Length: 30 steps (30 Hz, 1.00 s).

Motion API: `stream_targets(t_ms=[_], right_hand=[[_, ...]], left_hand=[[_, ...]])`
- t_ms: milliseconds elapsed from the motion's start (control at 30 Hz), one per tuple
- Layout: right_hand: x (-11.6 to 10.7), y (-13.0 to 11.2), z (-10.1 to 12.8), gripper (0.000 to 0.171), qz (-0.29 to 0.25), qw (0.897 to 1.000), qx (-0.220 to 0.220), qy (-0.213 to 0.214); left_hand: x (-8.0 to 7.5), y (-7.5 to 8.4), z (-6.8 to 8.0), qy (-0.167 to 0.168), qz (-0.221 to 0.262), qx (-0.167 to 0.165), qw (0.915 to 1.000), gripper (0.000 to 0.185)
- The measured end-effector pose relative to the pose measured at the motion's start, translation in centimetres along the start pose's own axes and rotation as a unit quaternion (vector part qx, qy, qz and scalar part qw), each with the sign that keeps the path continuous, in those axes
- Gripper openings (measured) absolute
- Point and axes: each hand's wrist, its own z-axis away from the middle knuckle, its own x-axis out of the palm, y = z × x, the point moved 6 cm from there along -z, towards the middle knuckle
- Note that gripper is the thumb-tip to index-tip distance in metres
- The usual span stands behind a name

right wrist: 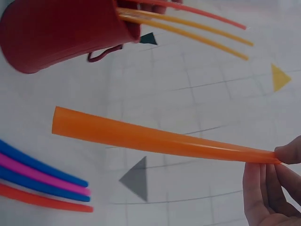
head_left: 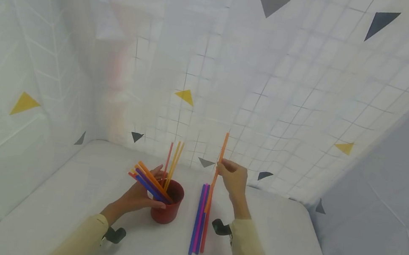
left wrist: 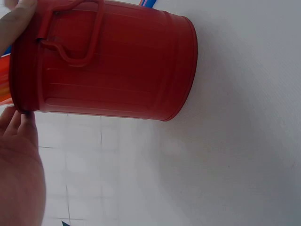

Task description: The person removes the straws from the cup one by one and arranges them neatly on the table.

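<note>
Four straws [head_left: 199, 221] beside red bucket [head_left: 164, 215]

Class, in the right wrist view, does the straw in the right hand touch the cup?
No, a clear gap separates the orange straw from the red cup.

Soft, muted light fills the head view, and a milky haze flattens contrast. The white wall sheet printed with grid lines and triangles [head_left: 288, 99] looks palest at its centre and greyer toward the right. Faint, soft-edged shadows fall toward the near edge of the white, smooth desk [head_left: 290, 240], whose side edges splay outward under wide-angle stretching. In the left-wrist view, a broad diffuse shadow spreads beside the dim red, ribbed, metal-looking cup [left wrist: 122, 66]. In the right-wrist view, glare streaks the orange, tubular plastic straw [right wrist: 183, 145]; the grid behind looks slightly blurred.
</note>
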Motion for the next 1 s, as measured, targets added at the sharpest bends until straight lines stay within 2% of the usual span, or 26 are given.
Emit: stream_targets(t_ms=[467,700,1000], right_hand=[[-0.6,7.6,1.7,0.029,0.032,0.996,0.087,-0.002],[-0.6,10.3,2.7,0.031,0.05,0.991,0.123,-0.008],[-0.3,12.9,3.7,0.031,0.071,0.988,0.137,-0.033]], left_hand=[[0.0,-0.2,0.1,-0.003,0.004,-0.004,1.0,0.104],[0.0,-0.2,0.1,-0.002,0.001,-0.006,1.0,0.104],[-0.1,0.0,0.0,-0.001,-0.005,-0.012,0.9999,0.104]])
